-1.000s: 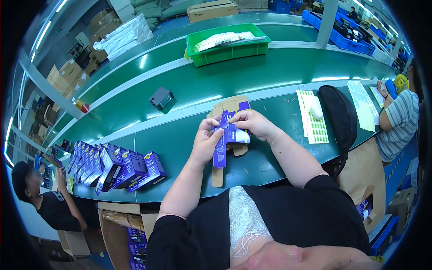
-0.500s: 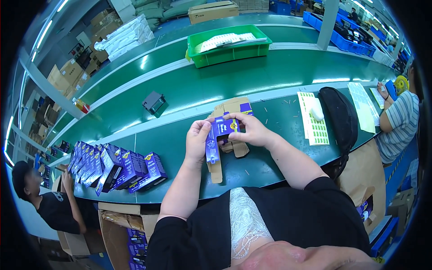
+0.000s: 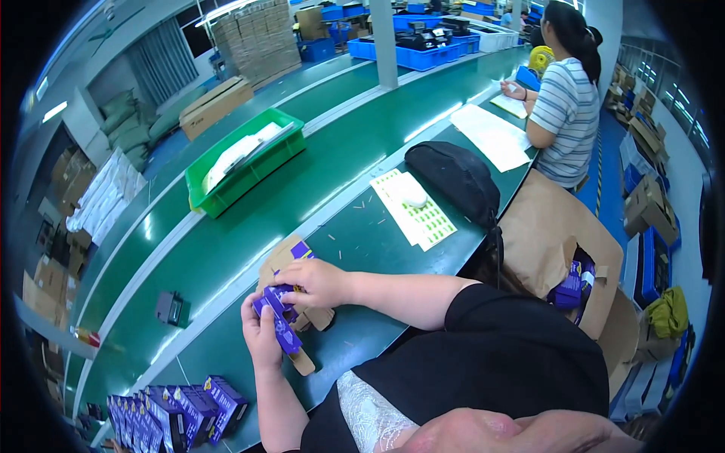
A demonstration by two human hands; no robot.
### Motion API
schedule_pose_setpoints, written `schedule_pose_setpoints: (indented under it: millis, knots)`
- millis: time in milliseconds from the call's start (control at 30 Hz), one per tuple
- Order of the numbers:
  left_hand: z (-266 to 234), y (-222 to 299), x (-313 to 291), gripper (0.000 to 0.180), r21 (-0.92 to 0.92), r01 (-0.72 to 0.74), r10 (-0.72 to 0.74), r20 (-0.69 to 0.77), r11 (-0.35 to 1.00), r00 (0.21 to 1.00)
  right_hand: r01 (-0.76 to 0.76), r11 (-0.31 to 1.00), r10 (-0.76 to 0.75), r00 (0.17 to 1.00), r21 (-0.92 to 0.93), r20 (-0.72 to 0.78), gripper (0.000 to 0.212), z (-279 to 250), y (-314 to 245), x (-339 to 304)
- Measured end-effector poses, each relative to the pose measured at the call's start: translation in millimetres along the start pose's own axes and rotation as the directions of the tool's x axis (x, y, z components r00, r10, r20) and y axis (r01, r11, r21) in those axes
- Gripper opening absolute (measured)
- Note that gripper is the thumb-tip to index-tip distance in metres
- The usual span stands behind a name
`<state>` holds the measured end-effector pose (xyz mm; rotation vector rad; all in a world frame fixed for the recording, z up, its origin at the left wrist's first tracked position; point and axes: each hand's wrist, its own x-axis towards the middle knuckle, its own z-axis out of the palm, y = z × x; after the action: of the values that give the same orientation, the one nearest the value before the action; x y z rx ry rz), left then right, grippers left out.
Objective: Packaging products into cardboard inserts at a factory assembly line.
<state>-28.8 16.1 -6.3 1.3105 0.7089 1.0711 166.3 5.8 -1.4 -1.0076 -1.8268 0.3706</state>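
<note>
A partly folded purple carton [image 3: 281, 326] with a brown cardboard flap is held between my two hands above the green table. Its left edge is gripped by my left hand [image 3: 260, 332], thumb on the near face. My right hand [image 3: 317, 282] has its fingers closed at the carton's upper right part. Beneath and behind lies a pile of flat cardboard cartons [image 3: 278, 259], partly hidden by my hands. To the lower left stands a row of finished purple boxes [image 3: 185, 411], leaning against each other.
A black device [image 3: 171, 308] sits on the green conveyor, with a green bin [image 3: 245, 162] of papers farther back. Green-and-white label sheets [image 3: 414, 208] and a black bag [image 3: 455, 177] lie to the right. Beyond them a person in a striped shirt [image 3: 570, 113] works; an open carton [image 3: 536, 226] stands below.
The view has swung to the right, so the scene has shifted left and down. My right hand has closed in on the carton, which is now tilted. Both hands still hold it.
</note>
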Motion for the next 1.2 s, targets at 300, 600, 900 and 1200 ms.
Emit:
schedule_pose_setpoints:
  millis: [300, 600, 900, 1200]
  knots:
    - [5, 6, -4, 0.026, 0.369, -0.216, 0.230, 0.006, 0.904, 0.973, 0.101, 0.994, -0.100, 0.994, 0.028, -0.055, 0.013, 12, 8, -2]
    - [3, 4, -5, 0.024, 0.257, -0.108, 0.129, -0.066, 0.960, 0.989, 0.177, 0.981, -0.189, 0.966, -0.079, -0.179, 0.008, 20, 6, -5]
    - [0, -4, -4, 0.029, 0.421, -0.239, 0.241, 0.049, 0.875, 0.969, -0.218, 0.923, 0.205, 0.976, 0.316, 0.077, 0.006, -3, 0, 1]
    - [6, 55, -39, 0.038, 0.660, -0.294, 0.441, -0.064, 0.692, 0.895, -0.246, 0.938, 0.288, 0.946, 0.245, -0.150, 0.021, 11, 31, 2]
